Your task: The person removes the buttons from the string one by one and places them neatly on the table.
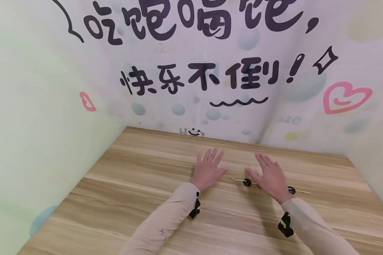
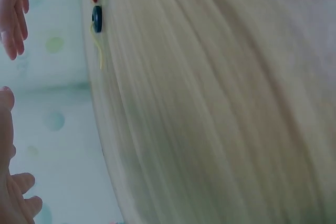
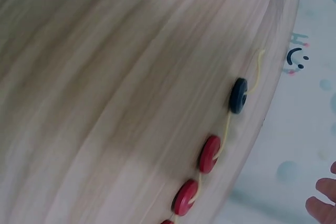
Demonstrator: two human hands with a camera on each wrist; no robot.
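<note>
A yellow string [image 1: 303, 192] threaded through round discs lies on the wooden table; a dark disc [image 1: 247, 182] sits near its left end, another dark one [image 1: 291, 190] near its right. Between them the right wrist view shows red discs [image 3: 210, 154]. My right hand [image 1: 272, 179] hovers over the string's middle with fingers extended, hiding part of it in the head view. To the left of the string's left end, my left hand [image 1: 207, 171] is spread, holding nothing. Both hands appear raised above the table in the left wrist view.
The wooden table [image 1: 140, 170] meets a white printed backdrop [image 1: 166, 117] with dark lettering and bubbles at its back edge. A pale sheet [image 1: 35, 124] hangs along the left side. Each wrist wears a small black device.
</note>
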